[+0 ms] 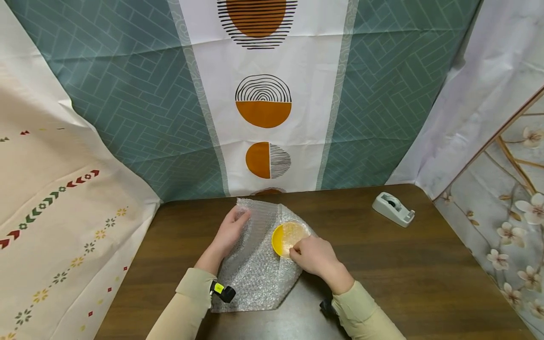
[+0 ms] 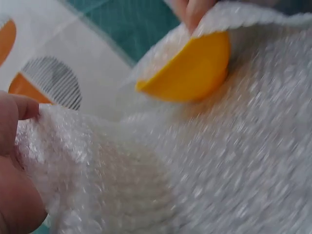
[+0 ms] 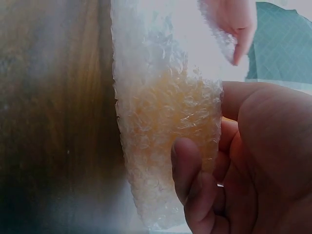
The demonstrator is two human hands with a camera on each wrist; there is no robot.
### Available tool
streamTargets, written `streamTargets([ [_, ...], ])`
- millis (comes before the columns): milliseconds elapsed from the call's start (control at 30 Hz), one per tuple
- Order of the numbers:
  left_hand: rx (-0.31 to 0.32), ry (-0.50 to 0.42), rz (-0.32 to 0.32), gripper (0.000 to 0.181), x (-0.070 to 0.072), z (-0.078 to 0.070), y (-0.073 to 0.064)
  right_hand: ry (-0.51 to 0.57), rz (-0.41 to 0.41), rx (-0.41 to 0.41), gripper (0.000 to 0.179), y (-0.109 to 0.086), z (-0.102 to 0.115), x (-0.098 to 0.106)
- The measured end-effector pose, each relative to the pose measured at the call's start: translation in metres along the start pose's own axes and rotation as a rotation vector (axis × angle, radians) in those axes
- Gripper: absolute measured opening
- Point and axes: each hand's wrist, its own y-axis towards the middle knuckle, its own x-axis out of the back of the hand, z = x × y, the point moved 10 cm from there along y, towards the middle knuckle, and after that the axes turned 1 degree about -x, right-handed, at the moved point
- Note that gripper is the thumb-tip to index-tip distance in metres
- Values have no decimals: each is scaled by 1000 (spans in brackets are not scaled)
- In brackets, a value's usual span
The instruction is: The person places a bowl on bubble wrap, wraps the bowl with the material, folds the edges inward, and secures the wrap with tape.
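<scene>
A sheet of bubble wrap (image 1: pixel 255 278) lies on the table under a small yellow bowl (image 1: pixel 277 240). My left hand (image 1: pixel 229 233) pinches the sheet near its far left edge, its fingers at the rim of the plastic in the left wrist view. On the other side, my right hand (image 1: pixel 316 257) holds a flap of the wrap folded over the right part of the bowl. Through that layer the yellow shows blurred in the right wrist view, with the fingers (image 3: pixel 187 165) curled against the bubble wrap (image 3: pixel 161 112). The bowl's left part (image 2: pixel 195 68) is uncovered.
A white tape dispenser (image 1: pixel 393 210) stands at the table's back right. The brown wooden table (image 1: pixel 382 274) ends at a patterned cloth backdrop (image 1: pixel 263 132). Cloths also hang at the left and right sides. Each wrist carries a small black camera.
</scene>
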Motion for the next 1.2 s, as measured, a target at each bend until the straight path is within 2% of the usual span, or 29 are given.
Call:
streamTargets([
  [133, -34, -39, 38, 24, -18, -11, -10, 0, -5, 4, 50, -1, 0, 0],
  [333, -52, -93, 83, 24, -38, -24, -19, -14, -14, 12, 50, 1, -1, -1],
  [433, -58, -108, 123, 24, -48, -26, -22, -15, -7, 14, 49, 1, -1, -1],
  [600, -72, -120, 212, 33, -63, -25, -24, 21, 26, 37, 49, 0, 1, 0],
  [767, -115, -84, 272, 40, -76, -25, -25, 39, 51, 68, 47, -1, 3, 0],
  [900, -138, -47, 321, 36, -85, -27, -28, 42, 78, 87, 46, -1, 4, -1],
  [1067, -188, 86, 384, 24, -95, -31, -32, 89, 148, 130, 41, -2, 4, -3],
  [1200, -218, 172, 410, 21, -100, -32, -36, 129, 195, 146, 29, -3, 0, -2],
])
